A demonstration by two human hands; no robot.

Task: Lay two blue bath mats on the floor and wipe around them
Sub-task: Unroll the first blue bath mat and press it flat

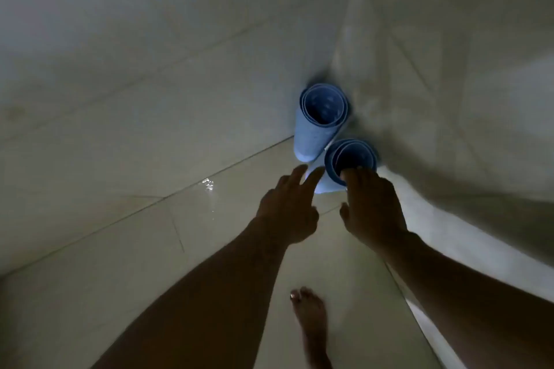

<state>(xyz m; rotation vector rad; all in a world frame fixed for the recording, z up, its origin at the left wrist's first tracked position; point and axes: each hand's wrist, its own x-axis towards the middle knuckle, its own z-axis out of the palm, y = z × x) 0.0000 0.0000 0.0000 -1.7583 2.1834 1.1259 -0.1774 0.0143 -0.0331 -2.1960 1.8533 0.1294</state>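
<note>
Two blue bath mats stand rolled up on end in the corner where two tiled walls meet. The far roll (317,126) leans against the corner. The near roll (349,163) stands just in front of it. My right hand (371,210) is on the near roll's top rim, with fingers reaching inside the tube. My left hand (289,210) is beside that roll, fingers spread, its fingertips close to the roll's left side; contact is unclear.
The tiled floor (150,249) is glossy, with a small wet patch (208,184) left of the rolls. My bare foot (311,317) stands on the floor below the hands. A tiled wall (449,129) runs along the right and another at the back.
</note>
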